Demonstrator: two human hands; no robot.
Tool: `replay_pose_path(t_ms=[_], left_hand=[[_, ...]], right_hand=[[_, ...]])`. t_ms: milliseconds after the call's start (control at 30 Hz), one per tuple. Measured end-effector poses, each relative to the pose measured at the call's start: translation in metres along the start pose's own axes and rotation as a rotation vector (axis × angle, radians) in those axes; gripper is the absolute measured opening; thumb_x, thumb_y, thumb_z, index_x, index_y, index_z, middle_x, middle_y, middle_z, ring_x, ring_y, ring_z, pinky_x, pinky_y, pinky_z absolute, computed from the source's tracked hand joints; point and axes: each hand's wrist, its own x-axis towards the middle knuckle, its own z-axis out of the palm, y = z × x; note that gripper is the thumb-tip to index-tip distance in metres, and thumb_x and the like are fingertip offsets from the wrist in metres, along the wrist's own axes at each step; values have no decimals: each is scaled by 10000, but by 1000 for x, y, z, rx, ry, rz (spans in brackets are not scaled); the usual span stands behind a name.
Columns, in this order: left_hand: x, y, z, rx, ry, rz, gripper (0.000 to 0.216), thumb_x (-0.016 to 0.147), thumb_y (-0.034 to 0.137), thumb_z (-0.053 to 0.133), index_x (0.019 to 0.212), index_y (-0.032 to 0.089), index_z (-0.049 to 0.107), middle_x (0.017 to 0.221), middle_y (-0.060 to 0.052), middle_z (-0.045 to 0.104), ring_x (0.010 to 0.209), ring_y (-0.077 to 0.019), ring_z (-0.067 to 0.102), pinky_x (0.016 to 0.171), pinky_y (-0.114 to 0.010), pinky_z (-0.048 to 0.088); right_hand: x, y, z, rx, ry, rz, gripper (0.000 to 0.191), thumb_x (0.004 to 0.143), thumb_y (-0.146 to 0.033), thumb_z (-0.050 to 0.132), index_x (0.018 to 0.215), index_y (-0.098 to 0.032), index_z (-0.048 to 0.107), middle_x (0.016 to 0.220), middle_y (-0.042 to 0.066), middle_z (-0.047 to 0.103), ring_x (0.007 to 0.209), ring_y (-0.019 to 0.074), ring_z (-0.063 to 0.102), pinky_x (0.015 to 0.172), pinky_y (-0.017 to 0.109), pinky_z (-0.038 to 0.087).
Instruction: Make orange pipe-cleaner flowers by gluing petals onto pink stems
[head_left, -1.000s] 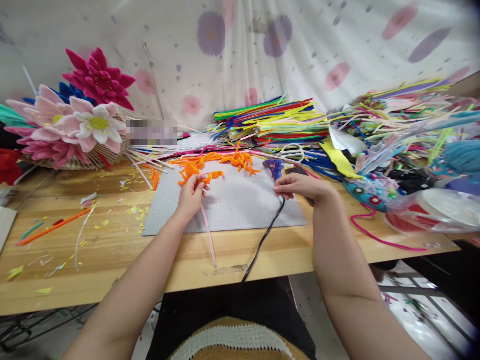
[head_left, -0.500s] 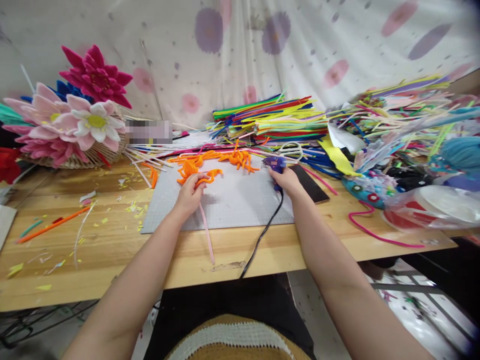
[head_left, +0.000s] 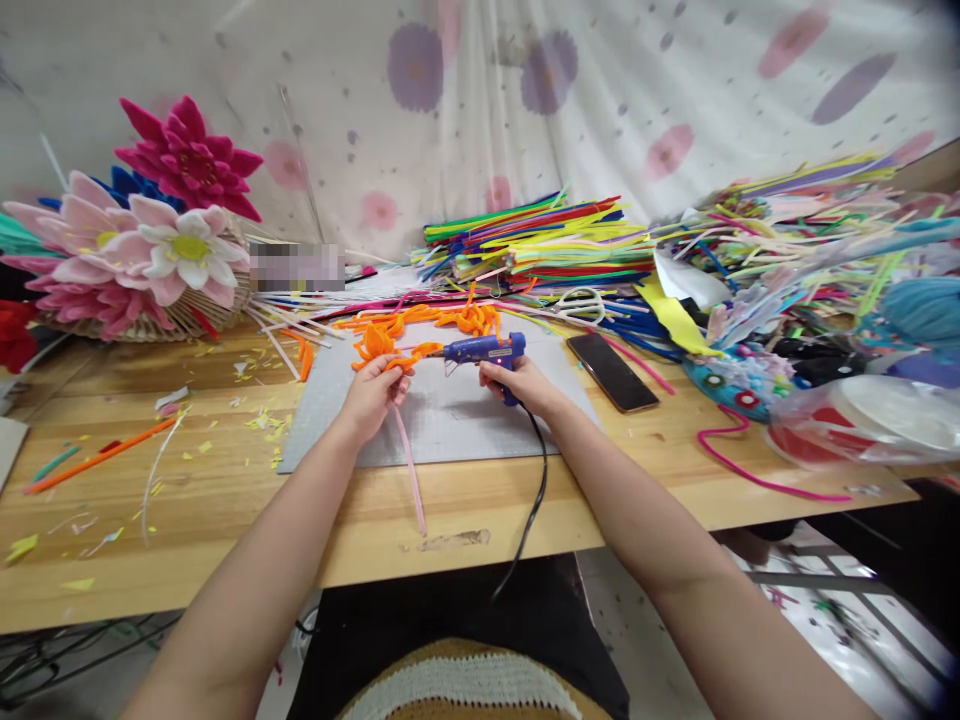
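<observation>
My left hand (head_left: pixel 375 392) is closed on an orange pipe-cleaner flower (head_left: pixel 377 345), whose petals show above and to the right of the fingers. A pale pink stem (head_left: pixel 409 470) hangs below that hand toward the table's front edge. My right hand (head_left: pixel 517 382) grips a blue hot glue gun (head_left: pixel 484 349) by its handle. The gun lies level, its nozzle pointing left and meeting or nearly touching an orange petal (head_left: pixel 427 350). From the handle a black cord (head_left: pixel 541 470) runs down over the table edge. More orange pieces (head_left: pixel 472 318) lie behind, on the grey cutting mat (head_left: pixel 450 425).
A phone (head_left: pixel 613 372) lies right of the mat, with scissors (head_left: pixel 581 304) behind it. Bundles of coloured pipe cleaners (head_left: pixel 555 240) line the back. Fluffy flowers (head_left: pixel 187 165) stand at left. Yellow scraps (head_left: pixel 202 447) litter the wooden table (head_left: pixel 247 500). A plastic-wrapped roll (head_left: pixel 870 415) sits at right.
My right hand has brought the glue gun left and slightly down, from beside the phone to the flower, and turned its nozzle leftward. The phone is now uncovered. My left hand has barely moved.
</observation>
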Motion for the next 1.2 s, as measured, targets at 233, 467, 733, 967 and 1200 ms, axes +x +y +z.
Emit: replay_pose_path(t_ms=[233, 467, 733, 967, 1200], left_hand=[[-3, 4, 3, -114, 12, -81, 118, 677, 59, 528, 773, 128, 519, 655, -7, 566, 451, -34, 434, 335, -117, 261], [-4, 4, 3, -91, 13, -102, 107, 714, 62, 514, 798, 127, 530, 680, -3, 562, 431, -31, 427, 303, -116, 260], [-3, 3, 2, -105, -8, -105, 118, 715, 64, 514, 810, 134, 516, 671, 7, 549, 427, -33, 422, 293, -115, 263], [-4, 5, 3, -116, -5, -102, 109, 717, 53, 502, 789, 134, 505, 671, 10, 543, 418, -31, 412, 282, -114, 260], [-2, 3, 1, -125, 11, -109, 128, 715, 48, 512, 808, 135, 523, 682, 7, 552, 417, -25, 423, 284, -104, 259]], right_hand=[[6, 9, 4, -10, 15, 7, 417, 679, -553, 607, 600, -151, 528, 478, -34, 469, 429, 61, 392, 446, 223, 293], [9, 13, 10, -36, -20, -4, 419, 680, -558, 603, 589, -158, 517, 474, -39, 451, 431, 61, 380, 449, 226, 300], [10, 12, 9, -92, 12, 19, 432, 678, -574, 592, 575, -165, 499, 445, -44, 430, 416, 60, 372, 435, 224, 287], [12, 15, 6, -102, 72, 32, 421, 683, -559, 599, 565, -171, 488, 457, -34, 442, 412, 65, 375, 423, 232, 276], [7, 6, 11, -74, 22, 21, 408, 653, -554, 619, 600, -167, 500, 492, -39, 464, 431, 59, 382, 439, 224, 302]])
